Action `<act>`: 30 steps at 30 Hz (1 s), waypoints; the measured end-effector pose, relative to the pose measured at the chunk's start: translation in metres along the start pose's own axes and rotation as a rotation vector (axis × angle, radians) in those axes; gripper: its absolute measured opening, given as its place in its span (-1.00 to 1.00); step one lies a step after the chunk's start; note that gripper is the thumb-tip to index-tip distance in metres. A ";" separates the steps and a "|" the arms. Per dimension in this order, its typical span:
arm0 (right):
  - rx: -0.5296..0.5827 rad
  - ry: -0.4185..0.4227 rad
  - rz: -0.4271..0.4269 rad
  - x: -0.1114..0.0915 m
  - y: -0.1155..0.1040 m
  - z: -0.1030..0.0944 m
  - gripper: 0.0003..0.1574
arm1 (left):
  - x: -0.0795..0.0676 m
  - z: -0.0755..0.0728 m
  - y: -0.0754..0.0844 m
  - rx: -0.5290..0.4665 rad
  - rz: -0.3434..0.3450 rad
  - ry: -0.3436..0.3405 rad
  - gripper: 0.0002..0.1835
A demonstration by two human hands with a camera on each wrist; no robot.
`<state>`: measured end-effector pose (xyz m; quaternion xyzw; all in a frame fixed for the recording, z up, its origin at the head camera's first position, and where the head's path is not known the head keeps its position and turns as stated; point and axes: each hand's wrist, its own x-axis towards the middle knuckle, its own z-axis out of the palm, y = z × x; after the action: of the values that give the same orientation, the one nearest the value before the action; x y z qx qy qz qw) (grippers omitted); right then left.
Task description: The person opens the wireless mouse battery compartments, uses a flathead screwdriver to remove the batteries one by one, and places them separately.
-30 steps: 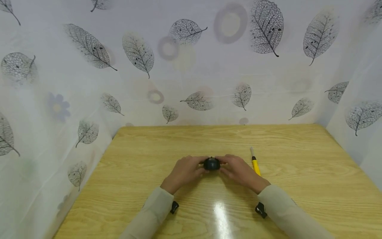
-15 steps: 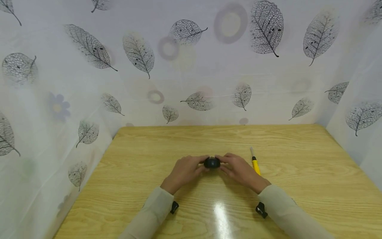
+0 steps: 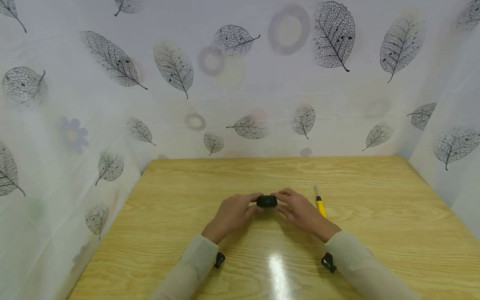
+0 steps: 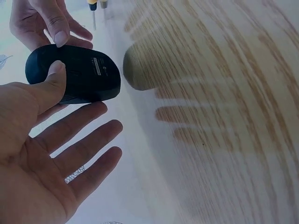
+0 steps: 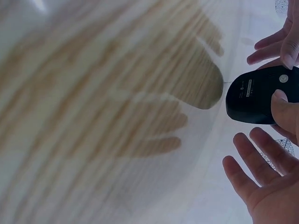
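Observation:
Both hands hold a black computer mouse between them, raised over the table. The left hand pinches its left end, and the right hand pinches its right end. In the left wrist view the underside of the mouse shows, with a small printed label and the left thumb pressed on it. The other left fingers spread loosely below. From the right wrist view, the right thumb also lies against the underside. The mouse's reflection shows on the glossy tabletop, apart from it.
A yellow-handled screwdriver lies on the wooden table just beyond the right hand, its shaft pointing away. A curtain printed with leaves hangs behind the table and along both sides. Black wrist straps show by the sleeves.
The mouse has tilted between the hands and risen slightly, so its rounded top shows less in the head view and its end faces the camera. The screwdriver has not moved.

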<state>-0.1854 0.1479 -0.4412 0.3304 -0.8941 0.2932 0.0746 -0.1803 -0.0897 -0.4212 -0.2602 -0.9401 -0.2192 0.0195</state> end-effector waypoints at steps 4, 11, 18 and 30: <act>0.061 -0.002 0.006 0.001 0.000 -0.001 -0.49 | 0.001 0.000 0.000 -0.053 -0.021 -0.008 -0.59; 0.156 -0.030 0.038 0.003 0.002 0.000 -0.49 | 0.004 0.001 -0.003 -0.226 -0.049 -0.037 -0.55; 0.246 -0.057 0.085 0.003 0.000 0.000 -0.53 | 0.007 0.002 -0.001 -0.316 -0.088 -0.055 -0.55; 0.299 -0.074 0.136 0.006 -0.003 0.002 -0.56 | 0.010 0.005 -0.001 -0.360 -0.112 -0.046 -0.51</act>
<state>-0.1881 0.1422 -0.4392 0.2872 -0.8628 0.4151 -0.0284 -0.1889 -0.0835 -0.4244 -0.2116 -0.8989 -0.3787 -0.0613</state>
